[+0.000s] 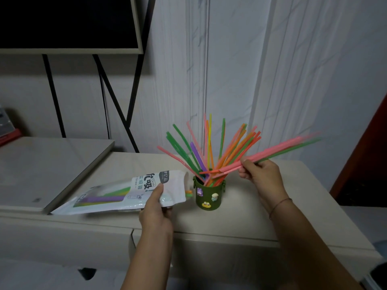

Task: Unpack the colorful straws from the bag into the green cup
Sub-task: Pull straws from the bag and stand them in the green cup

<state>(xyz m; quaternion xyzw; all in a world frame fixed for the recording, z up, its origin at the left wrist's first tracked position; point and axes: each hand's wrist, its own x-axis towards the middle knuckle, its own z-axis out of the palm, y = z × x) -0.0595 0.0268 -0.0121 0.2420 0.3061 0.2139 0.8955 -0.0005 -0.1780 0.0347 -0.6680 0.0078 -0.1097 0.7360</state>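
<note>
I am watching the bundle of pink and green straws [278, 150] that the right hand [259, 172] is gripping near its lower third, fingers [246, 174] curled round it and clamped together. The bundle's long axis is lying close to level, its low ends pointing left and hanging just over the mouth of the green cup [209, 195], its far ends blurring up and to the right. By my reading, the coming move is turning on that tilt: the cup is sitting below and left of the fingers, so the bundle needs tipping upright before it drops in. The right hand is the nearer one to the cup. Many straws [206, 147] are already standing fanned out in the cup, which is carrying small cartoon stickers, a frog among them. Left of the cup, the bag [117, 197] is lying flat on the counter [240, 218], mouth toward the cup, purple and green straws showing through it. The left hand [156, 212] is pinching its open end, thumb on top. The label is showing "Drink" and "Straw" beside Chinese characters.
</note>
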